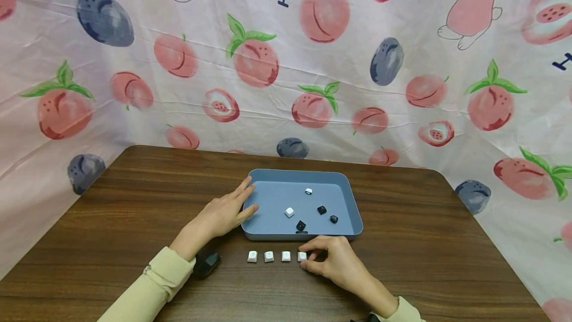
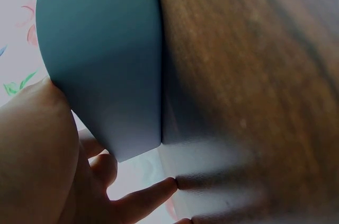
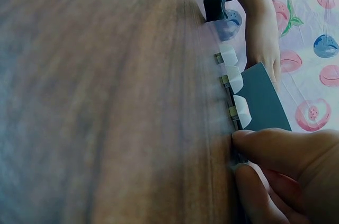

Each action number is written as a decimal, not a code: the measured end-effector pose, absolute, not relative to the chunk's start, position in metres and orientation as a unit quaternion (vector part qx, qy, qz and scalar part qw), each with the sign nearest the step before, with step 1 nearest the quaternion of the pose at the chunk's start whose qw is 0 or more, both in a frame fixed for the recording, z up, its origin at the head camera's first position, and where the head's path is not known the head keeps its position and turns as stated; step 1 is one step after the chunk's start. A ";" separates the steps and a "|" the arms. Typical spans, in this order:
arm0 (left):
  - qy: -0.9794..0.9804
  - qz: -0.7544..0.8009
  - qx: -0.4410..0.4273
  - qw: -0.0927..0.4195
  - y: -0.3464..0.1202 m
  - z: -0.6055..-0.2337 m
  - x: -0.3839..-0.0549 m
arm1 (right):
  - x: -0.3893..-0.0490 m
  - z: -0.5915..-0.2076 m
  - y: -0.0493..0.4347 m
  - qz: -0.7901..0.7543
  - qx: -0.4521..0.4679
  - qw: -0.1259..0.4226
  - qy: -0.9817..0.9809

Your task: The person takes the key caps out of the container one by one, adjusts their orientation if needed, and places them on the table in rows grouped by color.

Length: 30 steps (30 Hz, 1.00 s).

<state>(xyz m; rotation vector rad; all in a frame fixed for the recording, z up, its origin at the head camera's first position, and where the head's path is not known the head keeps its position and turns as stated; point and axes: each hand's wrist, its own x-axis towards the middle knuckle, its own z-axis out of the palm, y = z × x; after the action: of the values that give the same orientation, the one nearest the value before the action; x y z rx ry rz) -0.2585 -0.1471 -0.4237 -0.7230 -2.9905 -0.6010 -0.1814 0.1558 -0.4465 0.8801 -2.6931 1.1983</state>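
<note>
My right hand (image 1: 332, 262) pinches a white keycap (image 1: 302, 256) between thumb and fingertips on the table, just in front of the blue tray (image 1: 297, 237). To its left, three more white keycaps (image 1: 268, 257) stand in a row, spaced apart; the right wrist view shows the same row of white keycaps (image 3: 242, 112) from the side. My left hand (image 1: 219, 215) rests at the left rim of the tray with its fingers stretched out. Seen from the left wrist, that hand (image 2: 79, 176) lies along the tray's outer wall (image 2: 111, 75).
Inside the tray lie two white keycaps (image 1: 289, 212) and three black keycaps (image 1: 321, 209), scattered. Brown wooden table (image 1: 134, 202) surrounds the tray. A fruit-patterned cloth (image 1: 268, 128) hangs behind the table. Each wrist carries a dark device; the left device (image 1: 207, 264) shows below the sleeve.
</note>
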 end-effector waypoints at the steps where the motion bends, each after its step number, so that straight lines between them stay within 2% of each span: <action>1: -0.955 -0.191 -0.228 0.004 -0.150 -0.424 -0.257 | -0.182 -0.447 0.153 0.389 0.289 0.032 -0.874; 13: -0.963 -0.188 -0.193 0.015 -0.184 -0.426 -0.240 | -0.184 -0.446 0.124 0.394 0.315 0.009 -0.864; 22: -0.959 -0.188 -0.212 -0.013 -0.157 -0.426 -0.253 | -0.167 -0.432 0.145 0.419 0.253 -0.003 -0.872; 30: -0.956 -0.196 -0.218 -0.013 -0.153 -0.427 -0.255 | -0.173 -0.410 0.159 0.429 0.237 0.004 -0.872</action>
<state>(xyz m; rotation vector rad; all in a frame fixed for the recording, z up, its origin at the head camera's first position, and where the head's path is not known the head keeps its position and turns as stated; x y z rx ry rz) -0.2548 -0.1527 -0.4269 -0.6920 -3.0282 -0.6221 -0.1731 0.1591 -0.4101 0.7411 -2.7309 1.3443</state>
